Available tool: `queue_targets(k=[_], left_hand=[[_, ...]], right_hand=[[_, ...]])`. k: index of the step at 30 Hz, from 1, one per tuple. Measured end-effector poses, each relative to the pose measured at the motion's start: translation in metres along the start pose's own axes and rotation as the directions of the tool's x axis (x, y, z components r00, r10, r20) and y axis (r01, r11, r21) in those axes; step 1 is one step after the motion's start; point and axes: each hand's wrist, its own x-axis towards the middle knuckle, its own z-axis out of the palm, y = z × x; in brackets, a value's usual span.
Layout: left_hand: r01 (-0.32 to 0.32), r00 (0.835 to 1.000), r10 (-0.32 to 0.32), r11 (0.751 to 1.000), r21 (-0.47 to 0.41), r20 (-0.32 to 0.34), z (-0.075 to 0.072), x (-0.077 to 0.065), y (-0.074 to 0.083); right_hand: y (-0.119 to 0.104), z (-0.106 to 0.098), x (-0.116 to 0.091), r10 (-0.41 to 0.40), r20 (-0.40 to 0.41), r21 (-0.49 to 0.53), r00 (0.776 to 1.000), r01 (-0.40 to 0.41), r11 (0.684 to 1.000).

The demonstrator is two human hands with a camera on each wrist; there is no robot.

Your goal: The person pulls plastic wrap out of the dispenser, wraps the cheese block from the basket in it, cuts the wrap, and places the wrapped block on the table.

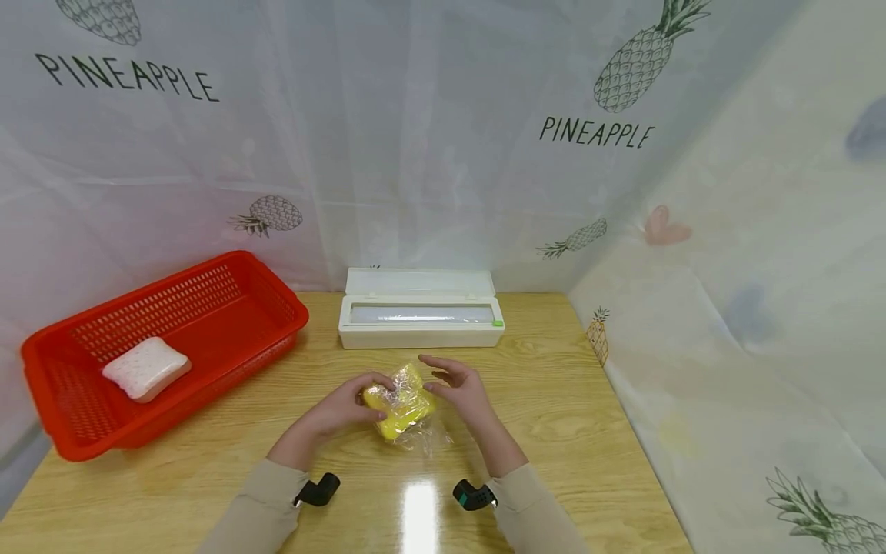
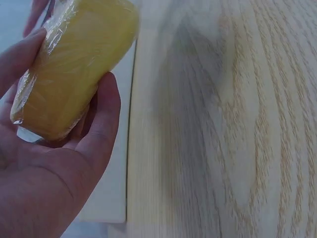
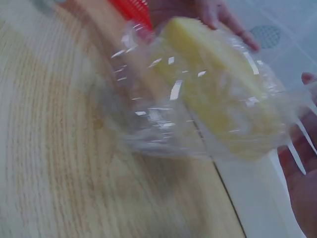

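Note:
A yellow block-shaped thing (image 1: pixel 408 404) in clear plastic wrap is held up over the table. My left hand (image 1: pixel 349 404) grips it from the left; in the left wrist view its thumb and fingers (image 2: pixel 111 91) lie on opposite sides of the block. On the right is my right hand (image 1: pixel 460 388), fingers loosely bent and spread, thumb close to the block's edge. Loose clear film (image 3: pixel 153 116) hangs off the block in the right wrist view, and some of it stretches across to the right hand (image 3: pixel 302 183).
Behind the hands stands a white cling film box (image 1: pixel 422 337), lid raised, roll inside, with a small green piece at its right end. A red basket (image 1: pixel 228 354) at the left holds a white, bread-slice-shaped thing (image 1: pixel 147 368). Printed curtains (image 1: pixel 429 154) close off the table's back and right.

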Motion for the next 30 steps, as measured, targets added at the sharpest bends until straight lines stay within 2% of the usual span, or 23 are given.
queue_targets(k=[4,7,10,15,20,24,27,30], left_hand=[[0.017,0.997,-0.018,1.0,-0.015,-0.07,0.001,0.003,0.001],[0.046,0.988,-0.058,0.995,-0.086,-0.14,0.002,0.006,0.001],[0.088,0.966,-0.116,0.988,-0.128,-0.233,0.002,0.008,0.001],[0.156,0.91,-0.186,0.982,-0.11,-0.371,0.007,0.013,-0.007],[0.126,0.879,-0.175,0.982,-0.139,-0.443,0.017,0.02,-0.018],[0.078,0.873,-0.157,0.98,-0.184,-0.462,0.023,0.025,-0.024],[0.058,0.882,-0.155,0.973,-0.224,-0.445,0.023,0.028,-0.028],[0.084,0.886,-0.172,0.973,-0.216,-0.43,0.022,0.033,-0.031]], right_hand=[[0.005,0.006,-0.001,0.056,0.033,-0.015,0.998,-0.056,0.998],[0.015,0.008,0.001,0.092,0.013,-0.011,0.996,-0.092,0.996],[0.031,0.009,0.004,0.112,-0.073,0.004,0.991,-0.112,0.994],[0.056,0.013,0.007,0.204,-0.225,0.05,0.953,-0.197,0.979],[0.064,0.019,0.007,0.208,-0.314,0.086,0.927,-0.19,0.978],[0.056,0.025,0.005,0.192,-0.363,0.12,0.912,-0.159,0.98],[0.05,0.029,0.004,0.207,-0.399,0.163,0.893,-0.153,0.975],[0.051,0.032,0.005,0.234,-0.424,0.214,0.875,-0.154,0.965]])
